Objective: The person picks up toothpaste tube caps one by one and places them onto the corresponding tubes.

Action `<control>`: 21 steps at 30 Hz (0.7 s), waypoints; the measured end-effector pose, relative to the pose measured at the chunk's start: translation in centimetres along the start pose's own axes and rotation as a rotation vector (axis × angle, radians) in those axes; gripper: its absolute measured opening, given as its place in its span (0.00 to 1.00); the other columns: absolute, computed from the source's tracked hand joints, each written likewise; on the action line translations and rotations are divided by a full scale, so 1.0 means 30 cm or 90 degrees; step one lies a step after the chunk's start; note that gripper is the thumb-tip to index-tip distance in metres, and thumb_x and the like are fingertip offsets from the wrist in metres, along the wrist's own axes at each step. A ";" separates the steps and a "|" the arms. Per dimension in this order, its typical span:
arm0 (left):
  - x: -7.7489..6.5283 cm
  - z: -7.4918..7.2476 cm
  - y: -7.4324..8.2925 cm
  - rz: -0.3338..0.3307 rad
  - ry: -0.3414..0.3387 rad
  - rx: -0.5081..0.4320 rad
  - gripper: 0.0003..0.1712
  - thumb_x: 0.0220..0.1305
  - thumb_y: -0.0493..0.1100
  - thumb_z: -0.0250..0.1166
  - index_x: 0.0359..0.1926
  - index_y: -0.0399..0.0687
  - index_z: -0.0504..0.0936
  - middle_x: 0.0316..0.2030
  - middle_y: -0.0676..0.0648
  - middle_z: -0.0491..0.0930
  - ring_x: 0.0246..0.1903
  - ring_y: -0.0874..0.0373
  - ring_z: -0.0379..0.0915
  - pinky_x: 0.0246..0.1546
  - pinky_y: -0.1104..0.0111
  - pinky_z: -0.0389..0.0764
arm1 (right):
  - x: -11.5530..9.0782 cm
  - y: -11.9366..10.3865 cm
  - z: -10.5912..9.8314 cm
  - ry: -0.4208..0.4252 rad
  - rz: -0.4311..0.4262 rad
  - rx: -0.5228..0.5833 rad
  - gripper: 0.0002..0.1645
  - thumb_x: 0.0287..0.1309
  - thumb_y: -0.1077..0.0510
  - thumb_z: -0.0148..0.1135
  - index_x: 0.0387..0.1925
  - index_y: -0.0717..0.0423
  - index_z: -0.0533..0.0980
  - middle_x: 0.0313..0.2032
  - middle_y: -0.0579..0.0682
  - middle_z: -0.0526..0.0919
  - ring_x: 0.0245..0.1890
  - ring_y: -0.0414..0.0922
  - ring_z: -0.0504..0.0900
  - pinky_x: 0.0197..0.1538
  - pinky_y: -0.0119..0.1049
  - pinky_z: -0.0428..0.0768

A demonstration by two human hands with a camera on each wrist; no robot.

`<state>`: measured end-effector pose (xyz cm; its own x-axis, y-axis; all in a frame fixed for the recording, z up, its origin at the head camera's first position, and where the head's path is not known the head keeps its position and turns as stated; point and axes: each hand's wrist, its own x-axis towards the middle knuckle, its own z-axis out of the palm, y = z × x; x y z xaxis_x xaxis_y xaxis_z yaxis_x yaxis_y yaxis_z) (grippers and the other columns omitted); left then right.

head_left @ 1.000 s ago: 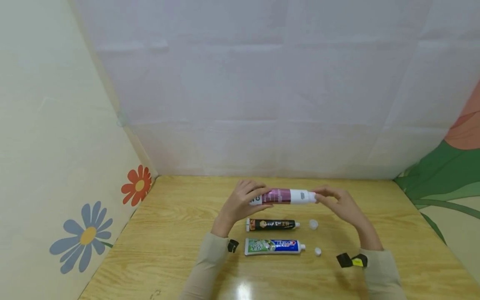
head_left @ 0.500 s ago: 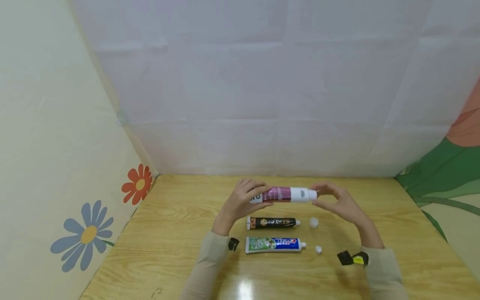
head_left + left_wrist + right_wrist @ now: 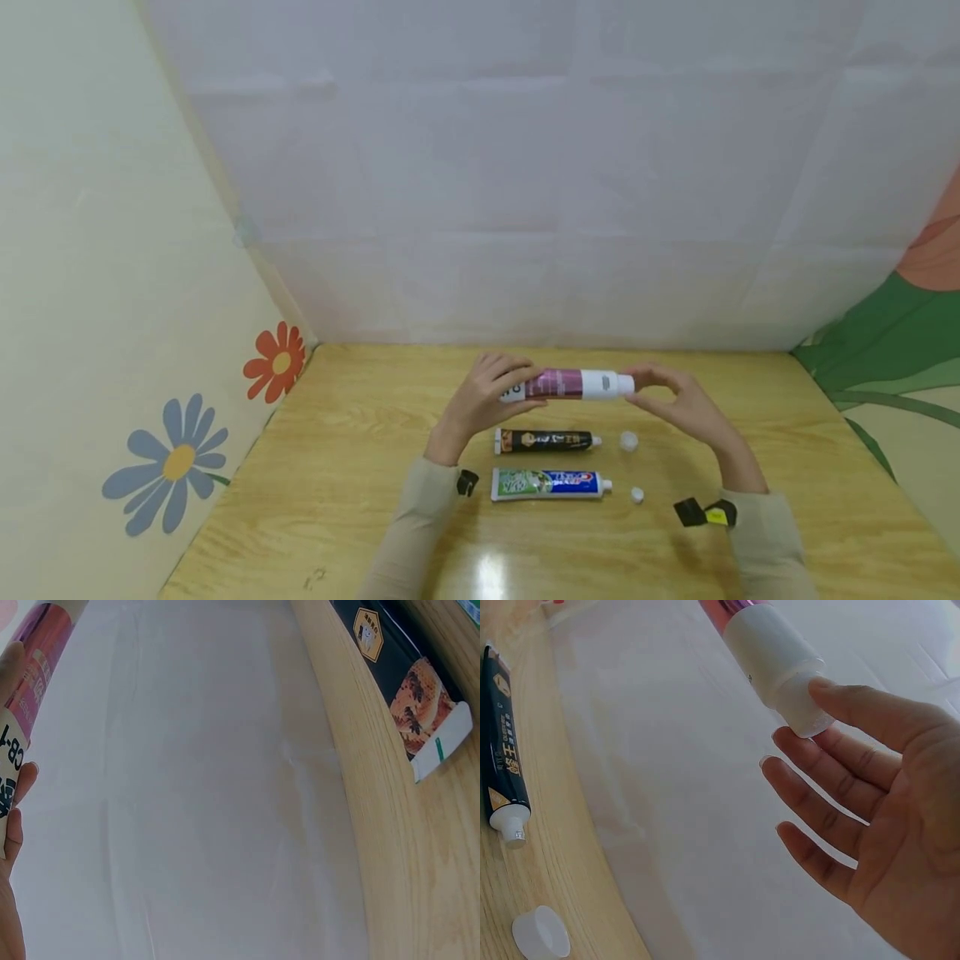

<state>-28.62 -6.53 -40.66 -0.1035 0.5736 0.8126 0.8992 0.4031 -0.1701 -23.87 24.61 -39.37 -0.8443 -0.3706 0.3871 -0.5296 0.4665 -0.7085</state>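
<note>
My left hand [image 3: 480, 400] grips a pink-and-white toothpaste tube [image 3: 558, 384] by its tail end, holding it level above the table. The white cap [image 3: 808, 705] is on the tube's right end. My right hand [image 3: 686, 404] pinches that cap between thumb and fingertips, its other fingers spread loosely in the right wrist view. Below the held tube, a black toothpaste tube [image 3: 551, 442] lies on the table with its white nozzle bare. Nearer the front lies a green-and-blue toothpaste tube [image 3: 551, 483], nozzle also bare and pointing right.
A larger white cap [image 3: 628, 441] sits right of the black tube, and a small white cap [image 3: 637, 495] right of the green-and-blue one. The wooden table [image 3: 360, 500] meets a pale cloth backdrop [image 3: 480, 208] behind, with a flower-painted wall [image 3: 97, 292] at left.
The right thumb and fingers have shifted their hold at the cap, spreading wider half a second ago and now against it. The left hand keeps its grip. The view has tilted slightly.
</note>
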 end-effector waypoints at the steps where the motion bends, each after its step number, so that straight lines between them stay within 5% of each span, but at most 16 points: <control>1: 0.001 0.000 0.000 0.000 0.000 0.001 0.28 0.42 0.50 0.76 0.46 0.46 0.82 0.40 0.49 0.80 0.39 0.57 0.74 0.42 0.66 0.74 | 0.001 0.016 0.001 0.000 0.004 -0.005 0.19 0.56 0.63 0.62 0.51 0.59 0.75 0.42 0.52 0.81 0.44 0.36 0.75 0.50 0.51 0.71; 11: 0.003 -0.001 0.002 0.006 -0.010 0.013 0.29 0.41 0.51 0.76 0.46 0.47 0.82 0.40 0.49 0.79 0.38 0.58 0.72 0.41 0.66 0.73 | 0.004 0.082 0.004 -0.009 0.043 0.003 0.18 0.60 0.53 0.60 0.50 0.55 0.77 0.44 0.51 0.81 0.48 0.48 0.75 0.55 0.65 0.63; 21: -0.001 0.002 -0.001 0.013 -0.014 0.013 0.28 0.43 0.52 0.75 0.47 0.47 0.82 0.40 0.49 0.79 0.38 0.58 0.72 0.41 0.66 0.73 | 0.007 0.082 0.014 -0.022 0.062 -0.020 0.17 0.64 0.53 0.55 0.48 0.59 0.77 0.45 0.56 0.82 0.45 0.52 0.78 0.51 0.63 0.69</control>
<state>-28.67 -6.53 -40.72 -0.0947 0.5967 0.7968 0.8925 0.4055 -0.1976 -25.31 25.35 -41.28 -0.8886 -0.3497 0.2967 -0.4483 0.5259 -0.7228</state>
